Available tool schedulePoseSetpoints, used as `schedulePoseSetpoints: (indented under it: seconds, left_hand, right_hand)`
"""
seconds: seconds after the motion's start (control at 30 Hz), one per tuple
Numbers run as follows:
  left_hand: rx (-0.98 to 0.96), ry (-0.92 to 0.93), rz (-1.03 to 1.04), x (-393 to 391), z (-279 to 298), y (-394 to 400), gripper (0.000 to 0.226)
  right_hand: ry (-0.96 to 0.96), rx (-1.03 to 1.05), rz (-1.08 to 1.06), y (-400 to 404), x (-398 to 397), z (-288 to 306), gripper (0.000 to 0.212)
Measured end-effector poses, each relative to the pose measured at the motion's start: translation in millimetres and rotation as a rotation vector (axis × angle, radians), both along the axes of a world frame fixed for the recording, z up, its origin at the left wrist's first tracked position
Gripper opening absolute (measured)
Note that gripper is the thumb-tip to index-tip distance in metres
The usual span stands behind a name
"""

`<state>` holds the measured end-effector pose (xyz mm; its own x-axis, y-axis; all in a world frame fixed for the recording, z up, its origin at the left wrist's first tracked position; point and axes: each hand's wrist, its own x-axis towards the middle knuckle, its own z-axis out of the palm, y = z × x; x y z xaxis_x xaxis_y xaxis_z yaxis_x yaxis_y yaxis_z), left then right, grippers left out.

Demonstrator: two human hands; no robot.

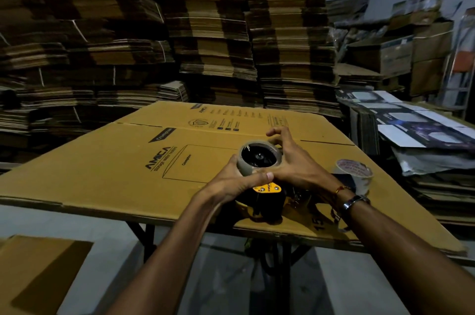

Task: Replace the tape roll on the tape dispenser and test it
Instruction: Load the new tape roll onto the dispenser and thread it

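A black and yellow tape dispenser lies on a flattened cardboard box near the table's front edge. A tape roll sits on its hub, almost used up, with a thin grey-brown rim. My left hand grips that roll from the left, the thumb lying along its near side. From the right, my right hand holds the same roll with its fingers curled over the far side. A second, fuller roll of tape stands on the cardboard just to the right, behind my right wrist.
The flattened AMICA cardboard box covers a folding table. Tall stacks of flat cartons rise behind it. Printed cartons are piled at the right. Another cardboard sheet lies on the floor at the lower left.
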<state>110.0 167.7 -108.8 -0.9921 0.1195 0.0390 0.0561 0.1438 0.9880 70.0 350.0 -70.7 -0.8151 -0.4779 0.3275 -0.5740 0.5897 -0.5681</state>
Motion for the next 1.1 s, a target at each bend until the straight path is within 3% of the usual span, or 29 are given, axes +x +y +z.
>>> schedulePoseSetpoints:
  seconds: [0.23, 0.3, 0.37, 0.43, 0.57, 0.77, 0.9, 1.0, 1.1]
  left_hand:
    - [0.041, 0.019, 0.005, 4.2, 0.3, 1.2, 0.082]
    - [0.046, 0.002, 0.019, 4.8, 0.4, -0.5, 0.091]
    - [0.046, -0.042, 0.044, 5.4, 1.9, -2.3, 0.115]
    - [0.048, -0.070, 0.055, 7.5, 2.0, -2.7, 0.124]
    - [0.069, -0.015, 0.041, 8.0, -2.4, -1.9, 0.121]
    - [0.258, 0.189, 0.074, 3.1, 10.3, -11.4, 0.068]
    - [0.343, 0.216, 0.010, 1.2, 27.6, -17.3, 0.055]
    - [0.437, 0.163, 0.005, 2.9, 36.1, -14.8, 0.037]
    - [0.397, 0.121, 0.111, 3.5, 46.7, -8.8, 0.020]
  right_hand:
    - [0.074, -0.055, -0.031, 0.7, 6.1, -2.7, 0.085]
    - [0.040, -0.183, -0.044, -0.2, 6.3, -3.9, 0.078]
    - [-0.017, -0.450, -0.072, -3.0, 4.8, -1.9, 0.071]
    - [-0.090, -0.708, -0.071, -5.4, 1.5, 3.0, 0.063]
    - [-0.312, -0.748, -0.058, -6.7, -8.0, 11.8, 0.056]
    - [-0.743, -0.911, 0.034, -7.1, -2.2, 40.0, 0.055]
    - [-0.953, -0.960, 0.109, -4.8, 7.2, 46.6, 0.056]
    - [-1.009, -0.912, 0.084, -0.4, 7.1, 44.8, 0.069]
    - [-0.953, -0.820, 0.004, 5.2, 3.5, 41.2, 0.076]
